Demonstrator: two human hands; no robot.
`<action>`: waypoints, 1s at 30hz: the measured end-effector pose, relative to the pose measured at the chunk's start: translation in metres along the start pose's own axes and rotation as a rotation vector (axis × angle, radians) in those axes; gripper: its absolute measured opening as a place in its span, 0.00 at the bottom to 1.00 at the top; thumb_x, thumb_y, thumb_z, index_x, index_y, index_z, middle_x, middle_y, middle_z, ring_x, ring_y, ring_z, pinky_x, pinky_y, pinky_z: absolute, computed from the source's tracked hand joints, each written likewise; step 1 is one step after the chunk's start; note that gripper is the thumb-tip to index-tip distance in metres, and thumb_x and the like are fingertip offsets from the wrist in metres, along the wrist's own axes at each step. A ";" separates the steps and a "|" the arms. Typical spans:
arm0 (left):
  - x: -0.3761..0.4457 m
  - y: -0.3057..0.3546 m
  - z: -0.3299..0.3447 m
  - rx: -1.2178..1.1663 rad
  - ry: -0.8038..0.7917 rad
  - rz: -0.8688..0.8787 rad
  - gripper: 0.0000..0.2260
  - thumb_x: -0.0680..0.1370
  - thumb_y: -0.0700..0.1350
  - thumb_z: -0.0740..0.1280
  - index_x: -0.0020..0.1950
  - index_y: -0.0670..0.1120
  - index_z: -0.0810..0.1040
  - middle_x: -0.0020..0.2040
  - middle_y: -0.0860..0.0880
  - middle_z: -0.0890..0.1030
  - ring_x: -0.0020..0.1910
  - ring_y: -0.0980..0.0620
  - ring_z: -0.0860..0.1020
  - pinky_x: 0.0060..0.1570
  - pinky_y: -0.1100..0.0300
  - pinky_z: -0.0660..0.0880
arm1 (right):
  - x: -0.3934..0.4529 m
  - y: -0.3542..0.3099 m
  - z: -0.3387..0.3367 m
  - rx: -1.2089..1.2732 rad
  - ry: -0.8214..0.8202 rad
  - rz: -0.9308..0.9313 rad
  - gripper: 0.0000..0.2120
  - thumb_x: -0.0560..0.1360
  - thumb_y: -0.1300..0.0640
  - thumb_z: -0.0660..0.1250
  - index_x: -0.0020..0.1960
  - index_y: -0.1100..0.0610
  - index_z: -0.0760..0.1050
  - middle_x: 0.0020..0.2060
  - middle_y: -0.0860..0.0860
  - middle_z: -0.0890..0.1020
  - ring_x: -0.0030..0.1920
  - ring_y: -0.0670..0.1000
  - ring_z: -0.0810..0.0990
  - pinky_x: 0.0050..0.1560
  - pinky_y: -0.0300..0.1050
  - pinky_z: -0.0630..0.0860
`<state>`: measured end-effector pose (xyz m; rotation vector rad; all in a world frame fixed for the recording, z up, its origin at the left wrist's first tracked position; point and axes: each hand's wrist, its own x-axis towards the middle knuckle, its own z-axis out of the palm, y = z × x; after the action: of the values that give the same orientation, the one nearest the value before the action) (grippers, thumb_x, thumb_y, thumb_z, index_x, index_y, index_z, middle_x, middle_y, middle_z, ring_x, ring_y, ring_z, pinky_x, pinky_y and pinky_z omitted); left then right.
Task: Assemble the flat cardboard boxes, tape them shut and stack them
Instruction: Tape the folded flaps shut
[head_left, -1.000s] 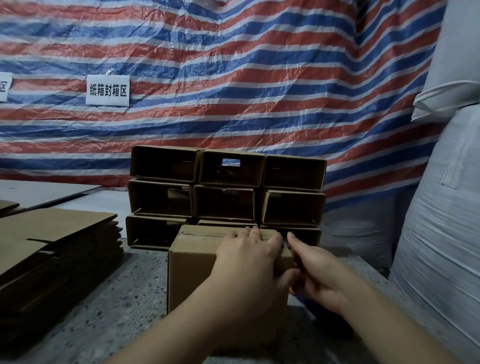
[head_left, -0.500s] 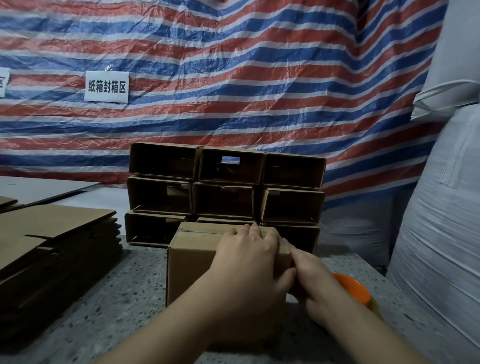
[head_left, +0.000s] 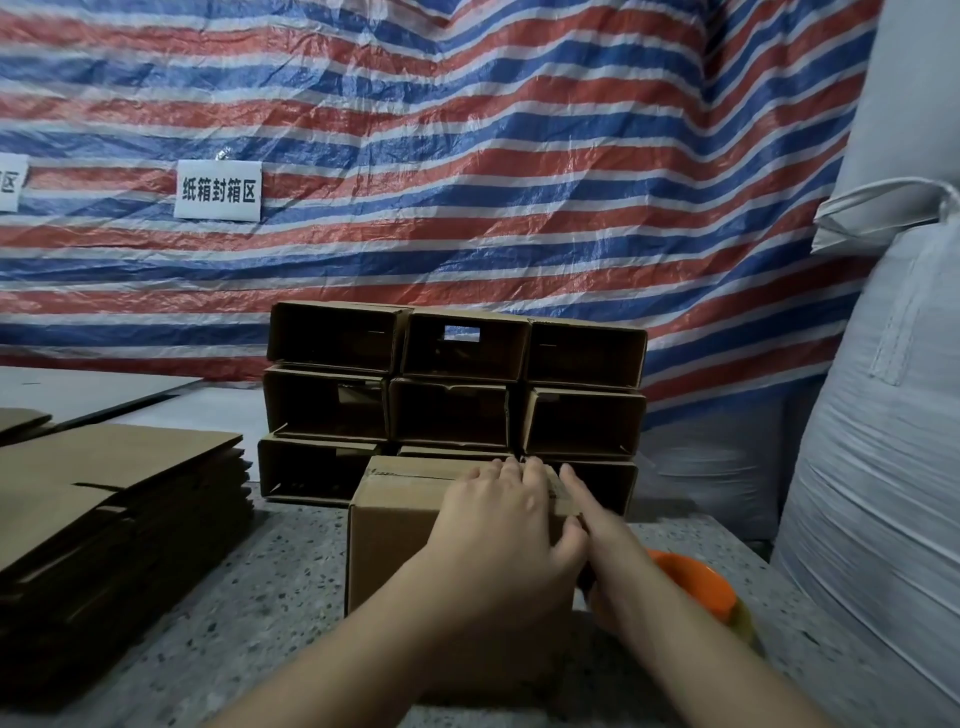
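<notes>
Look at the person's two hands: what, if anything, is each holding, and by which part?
The left hand presses flat on the cardboard box at its top right edge. The right hand lies along its right side; no grip shows.

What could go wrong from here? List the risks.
1. The left hand presses flat on the box while the right hand smooths its right edge; the tape there looks wrinkled and may seal poorly.
2. The orange tape dispenser lies beside the right forearm and could be knocked.
</notes>
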<state>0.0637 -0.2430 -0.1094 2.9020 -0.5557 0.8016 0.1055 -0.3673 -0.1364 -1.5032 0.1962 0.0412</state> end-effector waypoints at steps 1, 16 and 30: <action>0.000 0.001 0.000 -0.023 0.022 -0.003 0.26 0.80 0.60 0.50 0.70 0.45 0.68 0.66 0.44 0.75 0.65 0.47 0.73 0.61 0.54 0.69 | -0.002 0.007 0.002 0.008 -0.012 0.025 0.23 0.77 0.33 0.63 0.56 0.52 0.80 0.53 0.56 0.83 0.59 0.57 0.79 0.62 0.55 0.75; 0.004 -0.089 -0.039 -0.758 0.309 -0.316 0.11 0.82 0.54 0.58 0.61 0.53 0.75 0.49 0.57 0.79 0.48 0.61 0.77 0.47 0.61 0.76 | -0.016 0.001 -0.004 -0.143 -0.146 -0.388 0.28 0.82 0.36 0.44 0.80 0.42 0.56 0.79 0.45 0.61 0.78 0.48 0.59 0.77 0.53 0.57; -0.077 -0.103 0.034 -1.205 0.067 -0.444 0.29 0.75 0.68 0.46 0.77 0.66 0.53 0.78 0.56 0.60 0.72 0.58 0.62 0.71 0.55 0.60 | -0.021 0.033 -0.004 -0.001 -0.270 -0.340 0.41 0.67 0.18 0.53 0.77 0.31 0.53 0.74 0.39 0.67 0.74 0.49 0.65 0.76 0.62 0.61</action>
<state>0.0561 -0.1278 -0.1757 1.7562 -0.2171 0.2960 0.0799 -0.3665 -0.1660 -1.4972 -0.2770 -0.0281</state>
